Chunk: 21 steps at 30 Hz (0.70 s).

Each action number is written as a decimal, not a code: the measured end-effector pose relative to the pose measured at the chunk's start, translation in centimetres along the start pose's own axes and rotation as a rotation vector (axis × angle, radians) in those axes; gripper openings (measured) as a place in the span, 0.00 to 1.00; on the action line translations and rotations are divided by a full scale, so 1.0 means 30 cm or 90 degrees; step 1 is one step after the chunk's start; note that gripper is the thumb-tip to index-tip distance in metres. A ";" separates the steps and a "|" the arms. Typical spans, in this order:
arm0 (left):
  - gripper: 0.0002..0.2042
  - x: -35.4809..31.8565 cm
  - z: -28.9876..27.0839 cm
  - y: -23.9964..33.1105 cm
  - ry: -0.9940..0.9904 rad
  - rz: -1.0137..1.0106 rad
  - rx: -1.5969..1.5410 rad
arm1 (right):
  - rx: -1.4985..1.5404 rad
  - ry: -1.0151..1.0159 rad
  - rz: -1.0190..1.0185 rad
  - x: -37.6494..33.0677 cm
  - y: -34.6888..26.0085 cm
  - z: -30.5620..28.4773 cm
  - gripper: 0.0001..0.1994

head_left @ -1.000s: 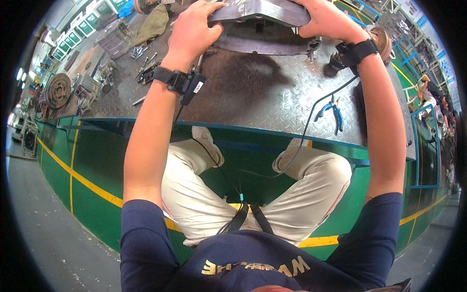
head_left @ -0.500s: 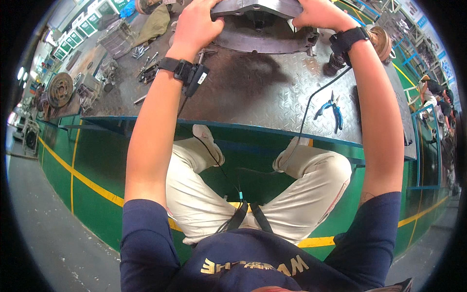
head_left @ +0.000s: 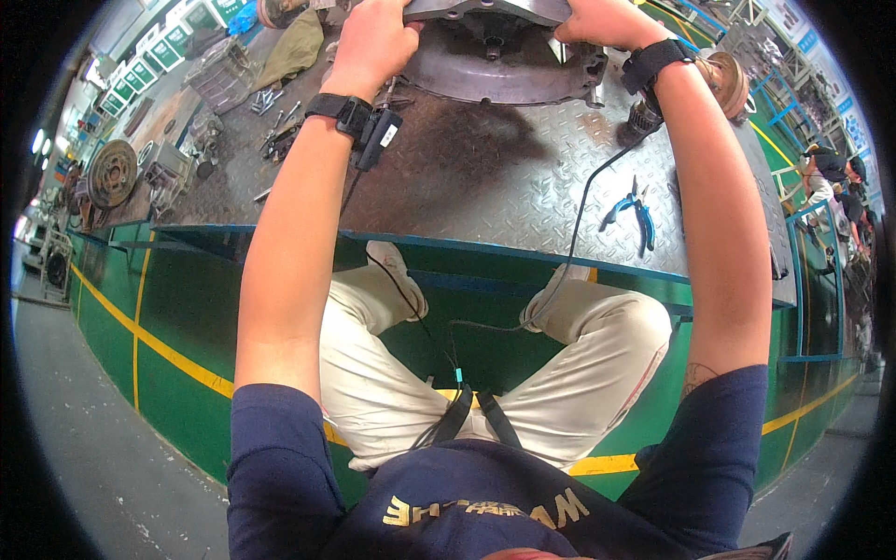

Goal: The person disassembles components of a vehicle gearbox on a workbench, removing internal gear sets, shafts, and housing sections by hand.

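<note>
At the top edge of the picture, my left hand point(head_left: 375, 45) and my right hand point(head_left: 611, 23) grip opposite sides of a grey cast-metal gearbox housing point(head_left: 509, 7). Fingers of both hands are partly cut off by the frame; the left thumb is bent against the casting. Below the held casting is a wide curved bell-shaped flange point(head_left: 495, 86) near the table surface, with a dark shaft end point(head_left: 493, 49) in the gap between them. Whether the two castings touch is hidden at the far side.
Blue-handled pliers point(head_left: 635, 217) lie on the metal table point(head_left: 448, 187) at right. A black ridged cylinder point(head_left: 640, 121) stands by my right wrist. Bolts point(head_left: 266, 101), a rusty disc point(head_left: 113, 175) and metal castings point(head_left: 222, 79) occupy the left. A cable point(head_left: 586, 201) hangs from my right wrist.
Both hands and the held housing have shifted slightly upward in the picture, away from me. Less of the held casting shows now. Both hands keep their grip.
</note>
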<state>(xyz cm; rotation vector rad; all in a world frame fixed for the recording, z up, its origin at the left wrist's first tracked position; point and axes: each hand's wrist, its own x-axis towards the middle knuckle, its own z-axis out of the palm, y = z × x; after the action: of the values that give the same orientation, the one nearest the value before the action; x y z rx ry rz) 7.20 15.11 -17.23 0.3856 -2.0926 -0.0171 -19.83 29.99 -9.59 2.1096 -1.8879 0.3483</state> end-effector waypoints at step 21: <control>0.21 0.060 0.061 -0.065 0.027 0.022 0.040 | -0.066 0.051 0.061 0.048 0.017 0.041 0.24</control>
<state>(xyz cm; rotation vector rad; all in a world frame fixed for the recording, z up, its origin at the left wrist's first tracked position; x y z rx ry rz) 5.33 12.50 -17.03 0.3837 -2.0618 0.0769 -20.18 28.15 -10.18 1.9146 -1.9214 0.3427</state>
